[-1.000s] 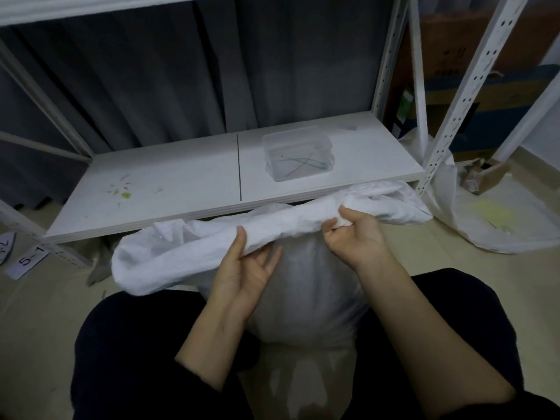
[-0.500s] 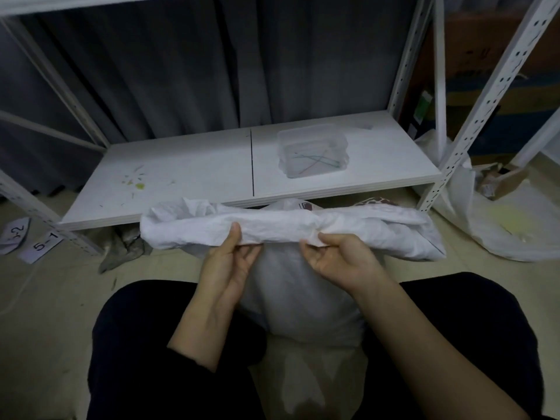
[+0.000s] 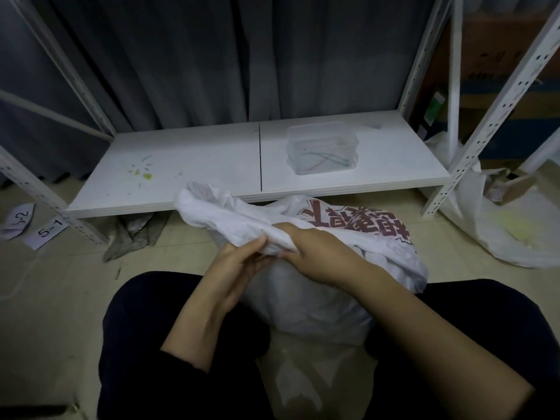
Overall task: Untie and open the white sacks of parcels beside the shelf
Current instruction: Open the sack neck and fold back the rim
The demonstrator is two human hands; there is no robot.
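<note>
At frame centre, a white woven plastic sack with red lettering [image 3: 315,307] is held before a low white shelf board [image 3: 197,165], its bunched neck gripped by the left hand [image 3: 239,262] and the right hand [image 3: 318,256]. A clear plastic box [image 3: 322,151] is set on the board.

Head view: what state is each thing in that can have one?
white sack: upright, neck gathered and twisted, not open.
left hand: pinches the sack's neck.
right hand: grips the sack's neck.
clear box: upright on the shelf, coloured strands inside.
second sack: slumped right of the shelf.
</note>
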